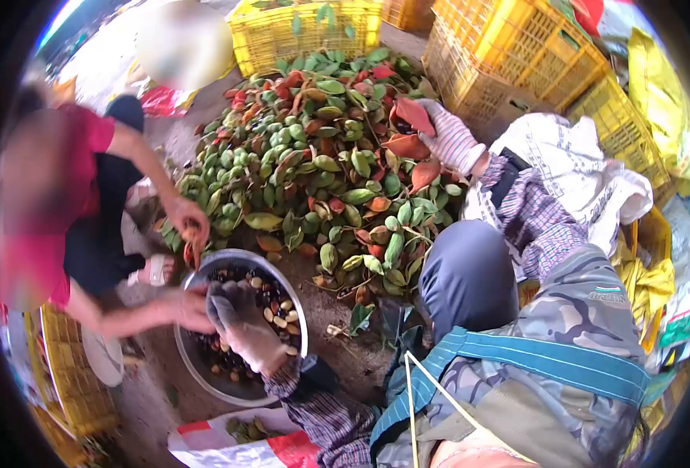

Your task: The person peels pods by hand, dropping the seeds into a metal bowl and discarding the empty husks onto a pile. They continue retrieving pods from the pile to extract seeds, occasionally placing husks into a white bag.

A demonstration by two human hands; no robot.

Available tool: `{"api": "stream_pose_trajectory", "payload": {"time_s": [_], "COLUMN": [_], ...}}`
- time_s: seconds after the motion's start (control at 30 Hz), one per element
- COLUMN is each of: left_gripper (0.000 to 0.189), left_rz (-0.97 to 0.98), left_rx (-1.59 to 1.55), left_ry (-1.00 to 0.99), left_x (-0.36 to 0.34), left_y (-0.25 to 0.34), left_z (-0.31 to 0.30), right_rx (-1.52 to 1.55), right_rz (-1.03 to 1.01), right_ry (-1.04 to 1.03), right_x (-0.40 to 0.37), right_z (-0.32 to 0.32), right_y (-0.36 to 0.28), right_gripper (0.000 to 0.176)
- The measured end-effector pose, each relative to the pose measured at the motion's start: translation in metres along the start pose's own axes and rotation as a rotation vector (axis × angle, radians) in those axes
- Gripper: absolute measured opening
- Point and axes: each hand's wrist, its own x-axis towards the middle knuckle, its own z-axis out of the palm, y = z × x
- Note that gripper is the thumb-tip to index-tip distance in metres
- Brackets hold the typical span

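Observation:
In a striped glove, my right hand (450, 139) grips an opened red seed pod (412, 117) over the right side of a large pile of pods (306, 156). The pile mixes green, brown and red pods. My left hand (244, 324), in a pale glove with dark grey fingers, is over a metal basin (304, 312). Its fingers look drawn together, and what they hold is hidden. Dark and tan seeds (263, 292) lie in the basin. Close to my left fingers is a co-worker's hand (193, 308); the co-worker's other hand (187, 218) holds a reddish-brown pod (194, 234).
The co-worker in a pink shirt (88, 156) crouches at the left. Yellow crates (306, 35) stand behind the pile, with stacked crates (509, 54) at the upper right. A white sack (563, 148) lies beside my right arm. A red-and-white bag (220, 437) is below the basin.

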Motion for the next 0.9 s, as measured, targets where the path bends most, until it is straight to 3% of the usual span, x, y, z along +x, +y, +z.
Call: {"api": "stream_pose_trajectory", "payload": {"time_s": [0.1,0.17,0.23,0.3,0.37,0.4,0.43,0.47,0.5,0.6,0.63,0.67,0.73,0.8,0.83,0.9], "left_gripper": [0.030,0.032,0.034,0.041,0.055,0.061,0.068,0.077,0.083,0.090,0.084,0.080,0.072,0.066,0.068,0.071], "left_rz": [-0.009,-0.017,-0.064,-0.021,-0.026,0.072,0.168,0.201,0.127,-0.058,-0.245,-0.485,-0.389,-0.184,-0.264,-0.229], "left_rx": [-0.064,-0.074,0.041,0.004,0.009,0.005,0.006,-0.037,-0.023,-0.313,-0.631,-0.912,-0.963,-0.481,-0.482,-0.553], "left_ry": [-0.029,-0.172,-0.217,-0.412,-0.606,-0.663,-0.719,-0.778,-0.731,-0.596,-0.749,-0.863,-0.733,-0.123,-0.143,-0.090], "left_x": [0.005,0.013,-0.008,-0.022,-0.030,-0.032,-0.034,-0.032,-0.038,-0.025,-0.006,0.004,0.001,-0.018,-0.019,-0.019], "left_y": [0.009,0.006,0.031,0.044,0.056,0.061,0.065,0.066,0.077,0.073,0.036,0.020,-0.011,-0.008,-0.014,-0.030], "left_z": [-0.005,-0.008,0.013,0.025,0.029,0.031,0.031,0.026,0.023,-0.009,-0.044,-0.067,-0.091,-0.093,-0.106,-0.118], "right_rx": [0.118,0.073,0.278,0.378,0.560,0.645,0.723,0.709,0.707,1.123,1.351,1.343,1.425,1.612,1.595,1.704], "right_rz": [-0.247,-0.352,-0.372,-0.341,-0.247,-0.193,-0.330,-0.343,-0.354,-0.272,-0.179,-0.166,-0.024,0.260,0.475,0.670], "right_ry": [-0.044,-0.067,-0.186,-0.251,-0.445,-0.547,-0.547,-0.616,-0.683,-0.811,-0.981,-0.947,-0.957,-0.994,-1.114,-1.046], "right_x": [0.027,0.040,0.044,0.051,0.046,0.040,0.034,0.025,0.020,0.003,-0.004,-0.013,-0.034,-0.047,-0.046,-0.053], "right_z": [-0.039,-0.060,-0.072,-0.069,-0.072,-0.072,-0.057,-0.044,-0.034,0.035,0.053,0.069,0.101,0.167,0.192,0.211], "right_y": [-0.075,-0.131,-0.181,-0.208,-0.257,-0.282,-0.292,-0.305,-0.317,-0.334,-0.337,-0.343,-0.344,-0.314,-0.297,-0.286], "right_gripper": [0.047,0.048,0.043,0.042,0.041,0.041,0.038,0.047,0.056,0.039,0.045,0.047,0.052,0.048,0.041,0.034]}}
